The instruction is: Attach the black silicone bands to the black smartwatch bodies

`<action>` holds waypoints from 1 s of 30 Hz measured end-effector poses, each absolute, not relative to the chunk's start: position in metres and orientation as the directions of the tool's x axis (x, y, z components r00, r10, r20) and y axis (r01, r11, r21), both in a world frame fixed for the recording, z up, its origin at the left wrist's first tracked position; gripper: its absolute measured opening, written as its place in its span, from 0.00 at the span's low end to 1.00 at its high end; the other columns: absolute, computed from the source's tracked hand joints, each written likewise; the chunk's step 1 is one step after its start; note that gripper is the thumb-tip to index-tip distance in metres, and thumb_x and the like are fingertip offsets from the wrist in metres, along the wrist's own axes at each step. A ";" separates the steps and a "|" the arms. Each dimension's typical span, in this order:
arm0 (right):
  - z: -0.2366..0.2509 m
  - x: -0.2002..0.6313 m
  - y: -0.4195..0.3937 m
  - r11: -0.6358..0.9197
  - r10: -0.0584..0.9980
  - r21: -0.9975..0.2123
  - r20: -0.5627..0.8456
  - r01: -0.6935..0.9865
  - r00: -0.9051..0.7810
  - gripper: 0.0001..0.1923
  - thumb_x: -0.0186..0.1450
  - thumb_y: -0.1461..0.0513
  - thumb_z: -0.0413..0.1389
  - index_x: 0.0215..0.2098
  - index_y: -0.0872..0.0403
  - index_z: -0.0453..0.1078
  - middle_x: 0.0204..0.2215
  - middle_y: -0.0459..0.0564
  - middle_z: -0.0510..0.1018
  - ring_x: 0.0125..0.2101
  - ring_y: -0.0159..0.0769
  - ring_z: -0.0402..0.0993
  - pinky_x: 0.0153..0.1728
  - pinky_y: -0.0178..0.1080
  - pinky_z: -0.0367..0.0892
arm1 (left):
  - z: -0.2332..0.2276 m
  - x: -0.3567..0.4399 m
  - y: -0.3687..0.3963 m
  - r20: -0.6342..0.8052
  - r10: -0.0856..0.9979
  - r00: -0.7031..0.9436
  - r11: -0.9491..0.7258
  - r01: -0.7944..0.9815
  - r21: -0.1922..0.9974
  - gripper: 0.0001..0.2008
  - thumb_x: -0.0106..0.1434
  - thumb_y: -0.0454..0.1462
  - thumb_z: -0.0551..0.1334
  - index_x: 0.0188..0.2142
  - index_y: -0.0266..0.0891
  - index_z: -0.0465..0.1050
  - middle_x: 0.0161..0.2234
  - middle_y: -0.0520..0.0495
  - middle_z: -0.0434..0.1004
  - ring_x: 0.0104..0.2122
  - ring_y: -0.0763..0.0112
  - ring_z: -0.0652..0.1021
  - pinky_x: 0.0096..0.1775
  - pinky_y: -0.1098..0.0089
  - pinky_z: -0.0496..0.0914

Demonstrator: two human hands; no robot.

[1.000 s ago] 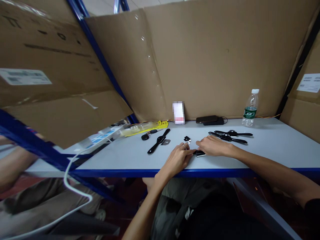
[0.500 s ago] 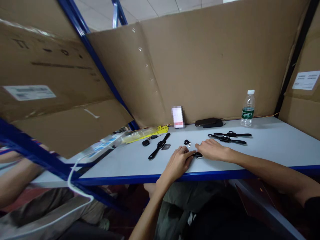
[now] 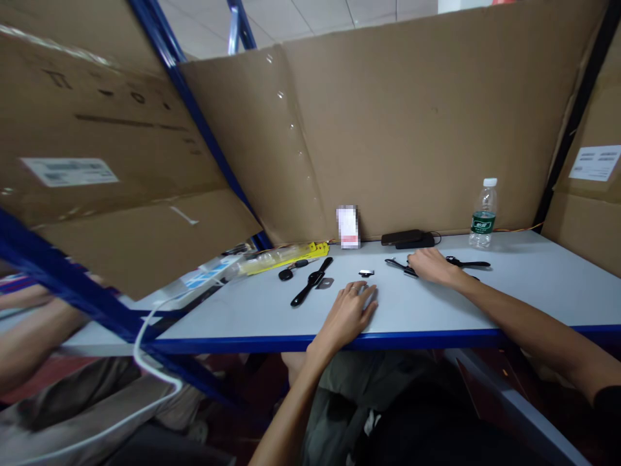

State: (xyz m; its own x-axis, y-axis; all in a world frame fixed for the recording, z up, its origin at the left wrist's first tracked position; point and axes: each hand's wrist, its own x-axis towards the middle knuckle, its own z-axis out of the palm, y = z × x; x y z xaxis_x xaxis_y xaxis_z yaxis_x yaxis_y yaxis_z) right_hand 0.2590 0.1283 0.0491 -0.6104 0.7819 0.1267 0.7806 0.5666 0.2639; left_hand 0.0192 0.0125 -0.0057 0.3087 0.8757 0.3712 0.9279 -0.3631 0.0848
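My left hand (image 3: pixel 345 315) lies on the table, fingers spread and nothing in them. Just beyond its fingertips is a small black and silver metal piece (image 3: pixel 367 274). My right hand (image 3: pixel 431 264) is closed over a black spokeshave (image 3: pixel 398 265), whose left handle sticks out past the fingers. Behind the right hand another black spokeshave (image 3: pixel 468 263) lies partly covered. To the left of my left hand, one more spokeshave (image 3: pixel 313 282) rests at a slant, and beside it is a flat grey metal plate (image 3: pixel 326 283).
A screwdriver (image 3: pixel 301 263) and a round black item (image 3: pixel 286 275) lie near yellow-edged plastic packaging (image 3: pixel 286 257). Along the back stand a phone-like screen (image 3: pixel 348 226), dark flat devices (image 3: pixel 410 239) and a water bottle (image 3: pixel 482 215). Cardboard panels (image 3: pixel 388 129) enclose the table. Another person's arm (image 3: pixel 53 323) shows at left.
My right hand has moved away from the left one, rightward and back to the spokeshaves. The left fingers have let go and spread. The small metal pieces in front of them look rearranged.
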 end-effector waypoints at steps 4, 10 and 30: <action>0.056 0.262 0.130 0.487 0.827 0.245 0.180 0.838 -0.533 0.17 0.73 0.63 0.47 0.44 0.62 0.77 0.41 0.69 0.81 0.43 0.54 0.80 0.38 0.42 0.65 | -0.002 0.022 0.010 0.366 0.883 0.293 -0.341 0.937 0.072 0.21 0.72 0.42 0.55 0.62 0.39 0.69 0.58 0.35 0.70 0.58 0.51 0.70 0.57 0.51 0.68; 0.053 0.244 0.115 0.599 0.742 0.133 0.279 0.790 -0.610 0.16 0.74 0.60 0.46 0.42 0.57 0.76 0.40 0.60 0.83 0.39 0.48 0.80 0.35 0.40 0.62 | -0.001 0.025 0.011 0.371 0.900 0.231 -0.265 0.963 0.044 0.22 0.72 0.44 0.56 0.61 0.41 0.70 0.59 0.36 0.71 0.58 0.51 0.70 0.57 0.52 0.66; 0.014 0.216 0.102 0.841 0.533 -0.090 0.315 0.534 -0.785 0.14 0.74 0.59 0.51 0.51 0.59 0.72 0.49 0.61 0.77 0.50 0.45 0.71 0.54 0.46 0.62 | 0.002 -0.007 0.012 0.212 0.977 -0.003 0.005 1.000 -0.009 0.25 0.73 0.48 0.53 0.65 0.43 0.65 0.66 0.34 0.63 0.66 0.43 0.64 0.60 0.42 0.62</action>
State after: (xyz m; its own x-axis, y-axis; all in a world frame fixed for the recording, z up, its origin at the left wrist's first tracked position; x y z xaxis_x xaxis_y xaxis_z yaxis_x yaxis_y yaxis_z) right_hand 0.2156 0.1017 0.0144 -0.7854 0.5328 0.3151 0.5341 0.8406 -0.0900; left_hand -0.0071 0.0122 0.0019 -0.0033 0.9773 0.2119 0.9999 0.0054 -0.0091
